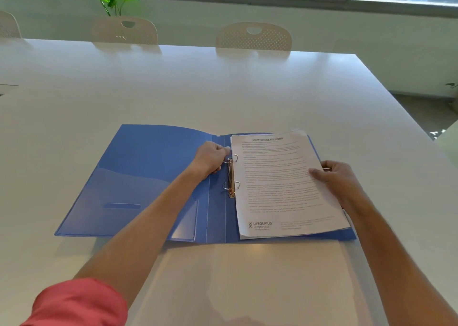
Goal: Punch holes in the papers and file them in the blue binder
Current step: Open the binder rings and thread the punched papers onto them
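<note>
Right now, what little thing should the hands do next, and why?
Probably slide the papers left onto the rings. The rings look open, the stack's edge sits just beside them, the right hand grips its far edge, and the left hand rests on the blue binder by the top ring.

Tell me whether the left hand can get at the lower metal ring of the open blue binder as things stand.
Probably yes. The left hand already grips at the upper ring, and the lower metal ring of the open blue binder sits uncovered just below it; the printed papers lie right of it.
</note>
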Demonstrator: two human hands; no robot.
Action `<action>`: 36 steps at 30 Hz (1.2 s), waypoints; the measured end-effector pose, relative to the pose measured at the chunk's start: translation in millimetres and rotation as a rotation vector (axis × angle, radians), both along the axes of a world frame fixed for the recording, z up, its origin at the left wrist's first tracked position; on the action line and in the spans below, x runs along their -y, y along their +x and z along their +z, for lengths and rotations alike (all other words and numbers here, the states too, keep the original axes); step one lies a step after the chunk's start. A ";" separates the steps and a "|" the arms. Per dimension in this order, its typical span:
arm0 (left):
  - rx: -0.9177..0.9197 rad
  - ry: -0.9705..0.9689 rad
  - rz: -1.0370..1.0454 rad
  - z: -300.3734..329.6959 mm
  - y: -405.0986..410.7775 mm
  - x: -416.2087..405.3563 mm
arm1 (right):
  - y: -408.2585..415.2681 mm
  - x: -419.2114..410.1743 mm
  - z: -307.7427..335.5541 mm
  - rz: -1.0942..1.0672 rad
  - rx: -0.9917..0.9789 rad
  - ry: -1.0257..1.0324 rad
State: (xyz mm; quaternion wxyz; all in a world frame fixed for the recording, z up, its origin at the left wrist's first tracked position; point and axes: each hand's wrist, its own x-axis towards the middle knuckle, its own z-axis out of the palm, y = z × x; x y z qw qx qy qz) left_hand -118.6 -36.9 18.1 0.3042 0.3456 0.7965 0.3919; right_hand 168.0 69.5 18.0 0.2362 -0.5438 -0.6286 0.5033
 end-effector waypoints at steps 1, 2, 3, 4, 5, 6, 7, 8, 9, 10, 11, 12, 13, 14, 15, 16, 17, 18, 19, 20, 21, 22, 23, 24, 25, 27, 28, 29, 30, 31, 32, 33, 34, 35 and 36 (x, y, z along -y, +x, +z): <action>-0.068 0.005 -0.019 2.3 2.0 4.6 | -0.7 0.4 -2.9 -0.008 0.044 0.038; -0.153 0.006 -0.043 3.4 4.0 8.9 | -1.5 1.9 -4.2 -0.012 0.094 0.081; -0.246 -0.001 -0.071 5.1 7.5 14.6 | -1.8 3.8 -4.2 -0.014 0.152 0.127; -0.341 -0.003 -0.102 7.6 12.7 21.5 | -2.1 6.2 -3.1 -0.012 0.208 0.172; -0.420 0.004 -0.135 10.6 18.9 29.3 | -1.6 8.5 -2.1 -0.004 0.261 0.214; -0.482 0.034 -0.166 13.3 25.4 37.9 | -1.0 10.1 -1.6 0.011 0.310 0.247; -0.534 0.074 -0.195 17.1 32.8 46.8 | 0.2 11.6 -0.1 0.029 0.363 0.270; -0.574 0.114 -0.225 19.7 39.5 55.8 | 1.7 13.4 1.8 0.052 0.418 0.287; -0.606 0.134 -0.255 22.3 45.9 65.0 | 3.5 15.7 3.2 0.078 0.464 0.295; -0.623 0.136 -0.286 23.2 50.8 74.1 | 5.3 18.9 5.5 0.108 0.494 0.296; -0.630 0.122 -0.320 25.0 55.5 83.2 | 7.4 22.5 8.2 0.138 0.511 0.293; -0.632 0.098 -0.352 25.8 59.3 91.4 | 9.6 26.9 12.0 0.167 0.517 0.285; -0.632 0.071 -0.382 25.2 62.6 98.5 | 11.6 31.5 16.0 0.196 0.522 0.272; -0.636 0.045 -0.405 23.6 65.7 104.8 | 13.9 35.4 18.7 0.222 0.524 0.257; -0.639 0.016 -0.422 21.3 69.0 110.5 | 16.4 39.2 20.6 0.243 0.527 0.239; -0.644 -0.008 -0.434 17.8 72.1 115.5 | 18.6 42.0 21.4 0.260 0.532 0.226; -0.650 -0.028 -0.444 13.8 74.9 120.0 | 20.8 44.9 22.0 0.275 0.541 0.218; -0.656 -0.046 -0.447 9.4 77.0 124.0 | 22.3 48.0 22.2 0.287 0.550 0.215; -0.663 -0.068 -0.446 5.3 79.0 127.4 | 23.6 51.2 22.3 0.296 0.554 0.208; -0.677 -0.093 -0.441 1.9 80.6 130.3 | 24.7 54.6 22.8 0.307 0.555 0.203; -0.700 -0.119 -0.435 -0.8 82.2 132.3 | 25.4 58.0 24.1 0.322 0.554 0.203; -0.730 -0.137 -0.429 -3.6 83.7 133.7 | 26.5 61.4 25.5 0.341 0.550 0.204; -0.756 -0.145 -0.423 -5.8 85.4 134.8 | 27.9 64.4 27.3 0.367 0.545 0.201; -0.776 -0.140 -0.417 -7.7 87.3 135.6 | 30.1 66.2 27.5 0.397 0.540 0.191; -0.787 -0.125 -0.413 -9.5 89.1 136.4 | 32.2 67.6 27.3 0.432 0.544 0.178; -0.802 -0.085 -0.410 -13.6 91.7 137.5 | 36.0 69.2 24.7 0.501 0.586 0.170; -0.815 -0.058 -0.412 -16.0 92.3 137.9 | 36.9 70.4 23.4 0.532 0.612 0.182; -0.832 -0.036 -0.417 -18.3 92.6 138.3 | 37.4 71.7 22.4 0.555 0.635 0.200; -0.851 -0.023 -0.423 -20.6 92.6 138.7 | 37.6 72.8 21.6 0.565 0.653 0.221; -0.875 -0.012 -0.423 -22.4 92.6 139.0 | 37.9 73.3 21.0 0.565 0.667 0.244; -0.901 -0.004 -0.421 -24.2 92.3 139.3 | 38.4 73.5 20.1 0.559 0.677 0.263; -0.927 0.002 -0.425 -24.9 92.6 139.8 | 39.1 73.3 19.2 0.552 0.685 0.276; -0.950 0.005 -0.432 -25.1 93.1 140.0 | 40.6 72.8 18.1 0.544 0.689 0.279; -0.967 0.006 -0.438 -25.6 93.3 140.3 | 42.0 72.0 16.5 0.535 0.686 0.277; -0.979 0.009 -0.440 -26.0 93.3 140.4 | 43.5 71.3 14.7 0.526 0.679 0.269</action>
